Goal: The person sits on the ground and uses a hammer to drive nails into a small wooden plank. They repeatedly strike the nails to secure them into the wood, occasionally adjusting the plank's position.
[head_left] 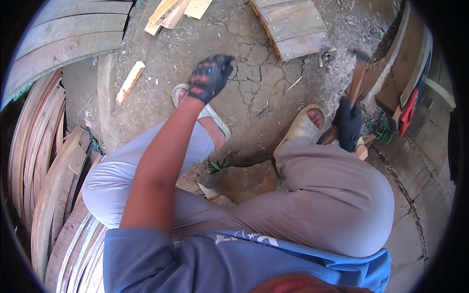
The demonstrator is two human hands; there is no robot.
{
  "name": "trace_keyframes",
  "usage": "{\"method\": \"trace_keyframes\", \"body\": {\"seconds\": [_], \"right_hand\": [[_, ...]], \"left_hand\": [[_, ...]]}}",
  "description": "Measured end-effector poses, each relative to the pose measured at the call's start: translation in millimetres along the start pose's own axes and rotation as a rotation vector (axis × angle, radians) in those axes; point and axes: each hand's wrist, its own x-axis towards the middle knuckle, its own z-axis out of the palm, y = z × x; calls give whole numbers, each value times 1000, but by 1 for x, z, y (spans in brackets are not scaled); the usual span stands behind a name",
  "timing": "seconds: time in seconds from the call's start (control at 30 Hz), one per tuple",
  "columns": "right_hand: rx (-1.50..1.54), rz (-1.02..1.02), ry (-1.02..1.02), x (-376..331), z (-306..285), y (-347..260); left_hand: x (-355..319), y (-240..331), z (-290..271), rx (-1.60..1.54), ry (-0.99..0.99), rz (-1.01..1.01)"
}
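My right hand (348, 124), in a black glove, is wrapped round the wooden handle of a hammer (358, 78). The hammer stands up beyond the hand, its dark head farthest from me and slightly blurred. Over my left foot, my left hand (210, 78) wears a black glove with red marks. Its fingers are curled closed, and whatever they may hold is hidden. A nailed wooden panel (298, 24) lies on the ground ahead, apart from both hands. Small thin dark pieces (264, 110) lie between my feet, too small to name.
Stacked boards (49, 195) crowd the left side, below a plank surface (73, 39). Loose wood strips (168, 14) lie at the far left, with a short wood piece (130, 83) nearer. At right, a red-handled saw (408, 112) leans by boards. A stone (242, 180) sits between my legs.
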Motion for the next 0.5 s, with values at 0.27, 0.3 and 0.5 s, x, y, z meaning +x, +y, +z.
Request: {"method": "trace_keyframes", "body": {"seconds": [0.27,0.3,0.5], "right_hand": [[-170,285,155,-64,34,142],[-250,294,198,-60,38,139],[-445,-26,131,-56,31,143]], "left_hand": [[-56,17,67,173,-198,439],[-60,25,73,157,-196,467],[-69,35,98,212,-213,384]]}}
